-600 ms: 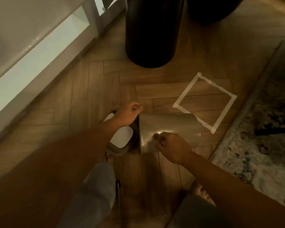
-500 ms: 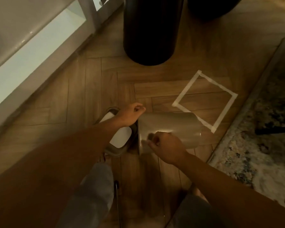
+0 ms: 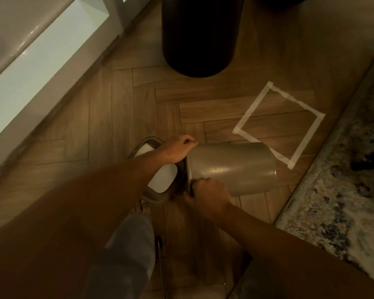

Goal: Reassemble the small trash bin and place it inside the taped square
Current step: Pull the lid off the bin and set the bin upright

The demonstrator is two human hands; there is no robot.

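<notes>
The small grey bin body (image 3: 235, 167) lies on its side on the wood floor, its base pointing right and overlapping the near-left edge of the taped square (image 3: 276, 124). Its open rim faces left. My left hand (image 3: 177, 149) grips the top of that rim. My right hand (image 3: 207, 195) grips the rim's near side. The bin's lid (image 3: 160, 180), grey-framed with a white flap, lies flat on the floor just left of the rim, partly under my left arm.
A tall dark cylinder (image 3: 199, 33) stands on the floor beyond the bin. A patterned rug (image 3: 343, 180) borders the right side. White furniture (image 3: 30, 61) runs along the left. My knees and a bare foot (image 3: 138, 209) are at the bottom.
My right hand has slid from the bin's side wall down to the near part of the rim. The left hand stays on the rim's top. The bin remains on its side.
</notes>
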